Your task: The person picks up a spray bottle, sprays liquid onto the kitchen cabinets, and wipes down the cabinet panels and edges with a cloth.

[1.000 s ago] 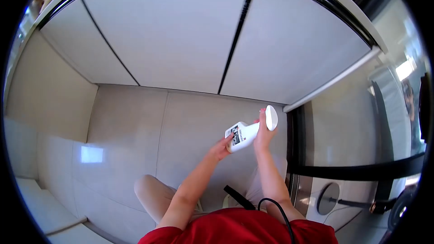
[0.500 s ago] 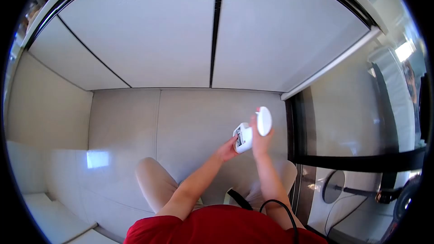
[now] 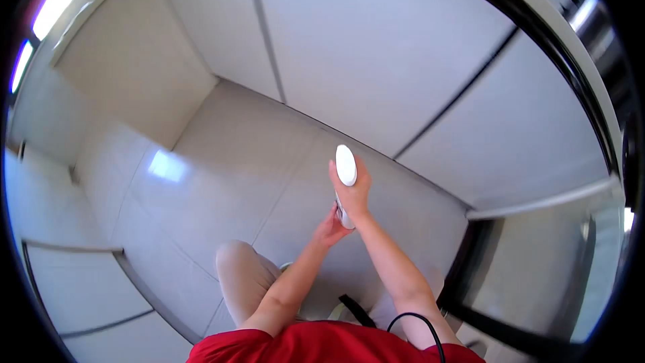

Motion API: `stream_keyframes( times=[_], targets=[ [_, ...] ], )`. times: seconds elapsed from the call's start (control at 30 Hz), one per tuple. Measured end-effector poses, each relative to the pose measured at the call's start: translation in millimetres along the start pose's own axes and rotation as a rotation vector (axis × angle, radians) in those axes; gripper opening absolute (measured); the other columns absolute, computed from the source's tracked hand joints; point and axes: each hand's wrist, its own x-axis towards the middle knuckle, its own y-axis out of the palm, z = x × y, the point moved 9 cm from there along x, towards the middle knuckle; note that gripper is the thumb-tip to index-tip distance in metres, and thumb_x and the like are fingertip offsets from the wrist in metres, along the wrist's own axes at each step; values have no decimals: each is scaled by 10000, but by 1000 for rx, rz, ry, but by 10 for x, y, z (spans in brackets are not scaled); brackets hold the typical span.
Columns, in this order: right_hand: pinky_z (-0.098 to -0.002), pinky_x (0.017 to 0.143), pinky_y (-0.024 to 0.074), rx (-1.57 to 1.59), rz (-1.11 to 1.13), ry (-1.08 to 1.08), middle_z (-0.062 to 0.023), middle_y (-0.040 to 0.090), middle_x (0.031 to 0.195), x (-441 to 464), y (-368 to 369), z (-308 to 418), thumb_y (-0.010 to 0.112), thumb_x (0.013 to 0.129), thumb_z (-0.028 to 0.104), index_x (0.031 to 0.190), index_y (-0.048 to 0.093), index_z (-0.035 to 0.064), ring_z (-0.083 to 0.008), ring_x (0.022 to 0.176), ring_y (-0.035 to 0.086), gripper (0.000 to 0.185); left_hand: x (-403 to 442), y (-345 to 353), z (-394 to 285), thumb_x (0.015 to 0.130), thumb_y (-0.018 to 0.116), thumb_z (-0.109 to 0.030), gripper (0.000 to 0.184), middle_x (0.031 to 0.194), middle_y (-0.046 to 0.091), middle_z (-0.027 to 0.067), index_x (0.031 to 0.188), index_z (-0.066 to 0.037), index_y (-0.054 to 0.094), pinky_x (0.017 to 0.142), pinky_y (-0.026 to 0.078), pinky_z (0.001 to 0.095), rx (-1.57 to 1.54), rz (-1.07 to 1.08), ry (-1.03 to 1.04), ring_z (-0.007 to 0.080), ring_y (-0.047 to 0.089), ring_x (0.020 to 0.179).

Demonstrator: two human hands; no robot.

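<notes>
In front of my lap I hold a white handheld device (image 3: 346,165) with a smooth oval end and a narrower body; its exact kind does not show. My right hand (image 3: 358,191) wraps round it just below the oval end. Lower down, my left hand (image 3: 330,230) grips the body's lower part, fingers closed against its side. Most of the body is hidden behind my hands and right forearm.
Pale cabinet doors (image 3: 376,40) with dark gaps rise ahead of me. Grey floor tiles (image 3: 235,154) lie below. A dark-framed glass panel (image 3: 531,275) stands at the right, and low white drawers (image 3: 94,296) at the left. A black cable (image 3: 423,323) hangs by my right arm.
My view has swung to the left. The device has turned, so its dark-printed label no longer shows, and both hands appear further left, still holding it.
</notes>
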Motion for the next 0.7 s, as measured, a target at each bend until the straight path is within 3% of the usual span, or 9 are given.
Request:
stream_keyframes(
  times=[0.03, 0.1, 0.27, 0.37, 0.5, 0.57, 0.7],
  targets=[
    [-378, 726, 488, -6, 85, -61, -157, 631, 915, 108, 274, 206, 721, 766, 188, 1007, 602, 11, -302, 843, 621, 321, 58, 16, -248, 955, 440, -446, 461, 1342, 483, 41, 1348, -208, 404, 1008, 378, 495, -16, 0, 58, 250, 446, 1244],
    [-396, 741, 487, 41, 152, -168, -164, 628, 927, 300, 757, 693, 722, 756, 185, 1028, 597, 16, -331, 865, 612, 343, 124, 218, -902, 945, 461, -454, 483, 1349, 480, 41, 1357, -209, 398, 992, 380, 498, -54, 229, 308, 251, 443, 1248],
    [-427, 722, 489, 118, 216, -350, -182, 628, 894, 653, 1667, 1386, 716, 730, 181, 971, 610, 13, -376, 835, 601, 312, -154, 643, -2076, 932, 487, -456, 503, 1356, 475, 35, 1362, -211, 393, 1003, 365, 524, -108, 255, 432, 251, 434, 1256],
    [-448, 649, 485, -1, 178, -341, -172, 630, 798, 899, 1970, 1273, 698, 728, 213, 778, 604, 5, -386, 736, 595, 234, -111, 652, -2214, 927, 496, -460, 512, 1359, 472, 35, 1362, -210, 394, 1009, 355, 537, -133, 236, 434, 252, 429, 1260],
    [-444, 651, 485, -48, 224, -232, -169, 632, 803, 961, 2084, 1037, 701, 723, 220, 793, 613, 13, -382, 743, 599, 236, -40, 531, -2167, 920, 507, -467, 511, 1362, 469, 38, 1347, -203, 414, 1012, 350, 545, -196, 151, 414, 259, 424, 1264],
    [-374, 619, 484, -27, 155, -258, -146, 636, 721, 1050, 1985, 983, 708, 767, 213, 812, 609, -15, -281, 656, 621, 252, -103, 564, -2118, 919, 511, -465, 510, 1361, 471, 35, 1345, -202, 417, 1013, 352, 538, -188, 136, 373, 257, 426, 1262],
    [-352, 652, 490, 78, 141, -193, -115, 645, 775, 1126, 1724, 1088, 712, 773, 210, 914, 613, -14, -231, 691, 620, 283, -211, 816, -2046, 929, 489, -467, 504, 1360, 472, 23, 1349, -199, 417, 1014, 362, 507, -141, 120, 286, 245, 434, 1256]
  ],
)
